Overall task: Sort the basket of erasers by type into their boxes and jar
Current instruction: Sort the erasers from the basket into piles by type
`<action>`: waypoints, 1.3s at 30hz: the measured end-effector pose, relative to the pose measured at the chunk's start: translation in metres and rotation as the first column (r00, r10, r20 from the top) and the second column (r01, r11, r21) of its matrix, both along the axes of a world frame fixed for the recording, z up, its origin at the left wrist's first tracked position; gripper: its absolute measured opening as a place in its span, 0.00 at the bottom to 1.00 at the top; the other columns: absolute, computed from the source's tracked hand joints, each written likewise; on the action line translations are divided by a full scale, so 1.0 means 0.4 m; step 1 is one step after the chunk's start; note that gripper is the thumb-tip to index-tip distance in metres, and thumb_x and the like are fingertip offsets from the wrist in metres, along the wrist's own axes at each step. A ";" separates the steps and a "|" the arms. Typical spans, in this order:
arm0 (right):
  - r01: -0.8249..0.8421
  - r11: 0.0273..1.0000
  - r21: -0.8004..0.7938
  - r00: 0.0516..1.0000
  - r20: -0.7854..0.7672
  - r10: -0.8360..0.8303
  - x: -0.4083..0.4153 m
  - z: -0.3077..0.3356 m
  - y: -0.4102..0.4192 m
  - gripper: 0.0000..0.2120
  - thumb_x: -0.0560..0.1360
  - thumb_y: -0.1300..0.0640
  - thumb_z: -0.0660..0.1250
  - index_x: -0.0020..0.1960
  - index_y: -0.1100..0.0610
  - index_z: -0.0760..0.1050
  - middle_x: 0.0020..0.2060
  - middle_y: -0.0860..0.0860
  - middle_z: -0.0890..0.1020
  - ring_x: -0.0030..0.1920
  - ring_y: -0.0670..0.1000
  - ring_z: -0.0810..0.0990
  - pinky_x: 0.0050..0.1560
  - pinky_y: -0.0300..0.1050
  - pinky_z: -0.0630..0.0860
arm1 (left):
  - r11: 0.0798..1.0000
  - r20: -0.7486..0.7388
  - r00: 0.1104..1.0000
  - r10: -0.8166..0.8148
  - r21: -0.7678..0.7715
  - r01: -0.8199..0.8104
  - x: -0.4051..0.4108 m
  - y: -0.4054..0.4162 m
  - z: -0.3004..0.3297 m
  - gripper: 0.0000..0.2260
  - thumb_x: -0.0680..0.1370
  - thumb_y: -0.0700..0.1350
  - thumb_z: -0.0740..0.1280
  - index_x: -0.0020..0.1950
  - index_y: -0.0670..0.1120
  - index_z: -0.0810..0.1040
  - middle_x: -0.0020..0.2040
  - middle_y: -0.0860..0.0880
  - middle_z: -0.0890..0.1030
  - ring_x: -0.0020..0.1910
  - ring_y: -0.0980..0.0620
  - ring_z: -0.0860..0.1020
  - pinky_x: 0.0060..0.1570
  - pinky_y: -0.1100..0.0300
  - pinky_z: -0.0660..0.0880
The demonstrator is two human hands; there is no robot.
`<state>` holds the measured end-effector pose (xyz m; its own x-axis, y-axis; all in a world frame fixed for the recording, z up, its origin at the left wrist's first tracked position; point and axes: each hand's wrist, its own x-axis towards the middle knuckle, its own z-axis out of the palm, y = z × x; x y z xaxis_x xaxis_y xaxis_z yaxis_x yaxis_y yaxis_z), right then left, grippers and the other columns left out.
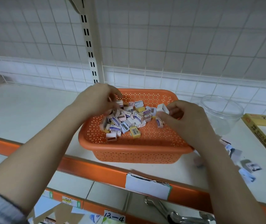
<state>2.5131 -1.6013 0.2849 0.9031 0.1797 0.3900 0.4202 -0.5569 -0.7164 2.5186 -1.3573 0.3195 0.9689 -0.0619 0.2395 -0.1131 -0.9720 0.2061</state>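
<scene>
Mostly orange basket point(129, 152) holds erasers point(124, 120); jar point(222, 110) empty; left hand point(96, 97), right hand point(175, 115) each pinch eraser.

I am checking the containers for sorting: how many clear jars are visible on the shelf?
1. The clear jar stands on the shelf, right of the orange basket, behind the yellow box. Others may be outside the view.

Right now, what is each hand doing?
Left hand: pinches small white erasers over the orange perforated plastic basket.
Right hand: grips a white block eraser.
</scene>
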 end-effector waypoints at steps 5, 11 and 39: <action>0.029 0.991 0.128 0.998 0.059 -0.037 -0.021 0.006 -0.015 0.07 0.68 0.53 0.75 0.41 0.47 0.77 0.34 0.42 0.80 0.38 0.39 0.77 0.38 0.25 0.71 | 0.890 0.092 0.994 0.056 -0.455 -0.008 -0.043 -0.058 0.013 0.12 0.77 0.47 0.67 0.60 0.53 0.77 0.39 0.57 0.79 0.38 0.57 0.79 0.40 0.65 0.74; 0.159 0.958 0.240 0.979 0.087 -0.184 -0.055 0.001 -0.109 0.13 0.67 0.59 0.75 0.45 0.45 0.77 0.35 0.41 0.79 0.37 0.42 0.79 0.38 0.31 0.74 | 0.751 0.133 0.991 -0.004 -0.654 0.091 -0.096 -0.177 0.006 0.13 0.79 0.46 0.64 0.63 0.53 0.76 0.45 0.55 0.80 0.40 0.60 0.78 0.38 0.70 0.73; 0.867 0.449 0.214 0.378 0.302 -0.875 -0.274 -0.317 -0.796 0.13 0.74 0.56 0.58 0.43 0.61 0.79 0.37 0.49 0.77 0.42 0.51 0.74 0.44 0.47 0.70 | 0.389 0.119 0.703 -0.702 -0.762 0.518 -0.043 -0.885 -0.052 0.06 0.75 0.42 0.69 0.48 0.51 0.83 0.42 0.60 0.81 0.39 0.65 0.79 0.39 0.74 0.74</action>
